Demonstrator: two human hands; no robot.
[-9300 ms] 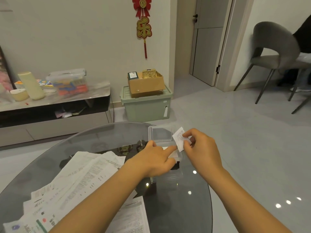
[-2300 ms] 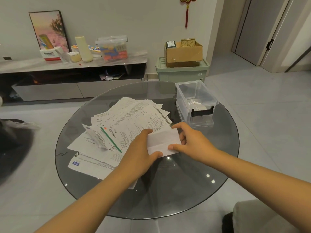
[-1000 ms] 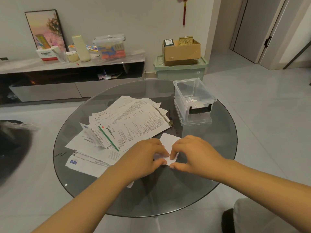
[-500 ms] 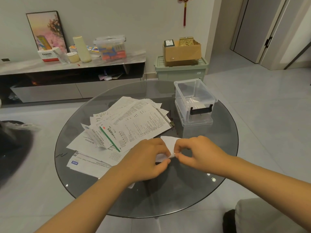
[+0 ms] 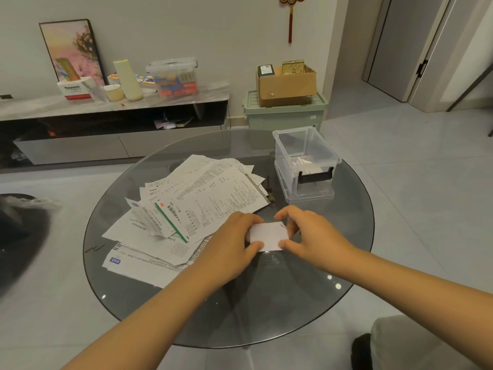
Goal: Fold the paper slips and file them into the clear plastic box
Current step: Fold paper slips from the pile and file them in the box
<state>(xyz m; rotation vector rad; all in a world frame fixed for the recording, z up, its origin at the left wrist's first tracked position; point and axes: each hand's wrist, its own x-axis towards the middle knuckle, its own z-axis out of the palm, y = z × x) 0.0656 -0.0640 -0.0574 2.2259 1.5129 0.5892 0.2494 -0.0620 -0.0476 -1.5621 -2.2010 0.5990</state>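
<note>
A small white folded paper slip (image 5: 268,235) is held just above the round glass table (image 5: 306,303), between both hands. My left hand (image 5: 230,244) pinches its left edge with thumb and fingers. My right hand (image 5: 309,232) pinches its right edge, thumb at the lower corner, fingers curled over the top. A spread pile of printed paper slips (image 5: 197,209) lies to the left of the hands. The clear plastic box (image 5: 306,162), lid off and with a black latch, stands at the table's far right with a few folded slips inside.
Behind the table are a low TV cabinet (image 5: 112,124) with bottles and a plastic container, and a green bin (image 5: 285,114) bearing a cardboard box. A dark seat (image 5: 18,236) is at the left and a grey cushion (image 5: 426,343) at the lower right.
The slip has been folded smaller and lifted slightly off the glass. My hands went from pressing a crease to pinching the slip at both ends.
</note>
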